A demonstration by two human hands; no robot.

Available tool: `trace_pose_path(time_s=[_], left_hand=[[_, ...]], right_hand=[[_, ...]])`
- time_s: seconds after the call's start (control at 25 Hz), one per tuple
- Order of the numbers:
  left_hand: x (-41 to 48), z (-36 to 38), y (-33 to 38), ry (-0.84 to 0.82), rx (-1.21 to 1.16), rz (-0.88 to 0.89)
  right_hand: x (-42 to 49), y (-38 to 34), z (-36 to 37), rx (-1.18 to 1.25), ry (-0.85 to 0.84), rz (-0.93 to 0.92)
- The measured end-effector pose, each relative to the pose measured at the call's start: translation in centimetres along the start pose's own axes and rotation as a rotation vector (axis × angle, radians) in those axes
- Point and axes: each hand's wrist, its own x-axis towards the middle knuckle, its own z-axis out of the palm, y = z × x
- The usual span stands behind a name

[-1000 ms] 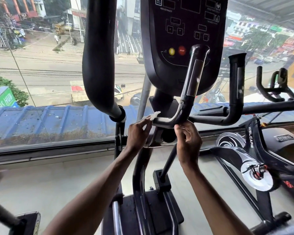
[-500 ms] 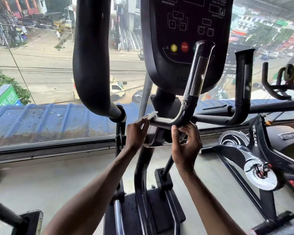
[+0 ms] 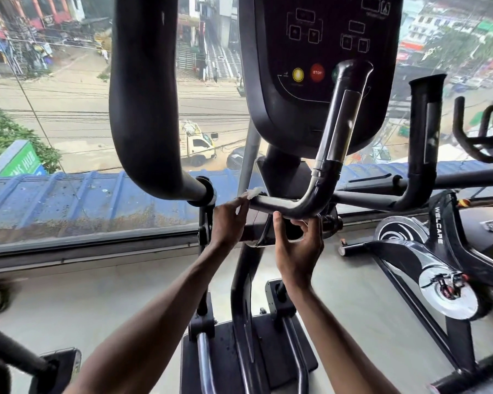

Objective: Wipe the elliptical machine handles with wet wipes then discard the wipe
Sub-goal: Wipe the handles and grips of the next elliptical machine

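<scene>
The black elliptical stands in front of me, its console point(image 3: 319, 66) at the top. A fixed L-shaped handle point(image 3: 305, 203) runs out from under the console and bends upward. My left hand point(image 3: 228, 220) pinches a white wet wipe point(image 3: 254, 192) against the left end of that handle's horizontal bar. Just under the bend, my right hand point(image 3: 299, 245) curls loosely, thumb and fingertips touching the underside of the bar. A second fixed handle point(image 3: 421, 143) rises to the right. The thick moving arm handle point(image 3: 145, 109) hangs at the left.
A large window point(image 3: 69, 109) fills the view ahead, with a sill below it. A black exercise bike point(image 3: 439, 251) stands close on the right. The elliptical's base and rails point(image 3: 245, 351) lie under my arms. Another machine part point(image 3: 26, 362) shows at bottom left.
My right hand has loosened from a closed grip under the bend to spread fingers touching the bar. The left hand stays at the bar's end with the wipe. The view has shifted slightly.
</scene>
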Motion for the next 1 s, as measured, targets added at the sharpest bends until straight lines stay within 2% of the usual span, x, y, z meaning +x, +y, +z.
trace_pose_path(time_s=[0.12,0.2,0.32,0.44,0.52,0.72,0.88,1.0], left_hand=[[-1.5,-0.3,0.5,0.009,-0.094,0.098],[-1.0,0.0,-0.7,-0.007,-0.079,0.099],[1.9,1.5,-3.7,-0.009,-0.067,-0.076],[3.1,3.0,-5.0,-0.02,-0.379,-0.309],[3.4,3.4,-4.7,-0.036,-0.533,-0.404],[5.9,3.7,-3.4,-0.096,-0.728,-0.669],[5.4,2.7,-1.2,-0.098,-0.606,-0.571],[2.4,0.7,1.6,-0.058,-0.461,-0.314]], right_hand=[[0.1,0.6,0.2,-0.031,0.003,0.006],[0.1,0.8,0.2,-0.044,-0.004,0.002],[0.0,0.8,0.2,-0.039,0.007,-0.007],[-0.2,0.6,0.1,-0.055,0.01,0.008],[-0.3,0.6,0.1,-0.058,0.009,0.017],[-0.3,0.6,0.4,-0.025,0.012,0.038],[-0.2,0.7,0.3,-0.028,0.009,0.031],[-0.2,0.8,0.2,-0.026,0.006,0.016]])
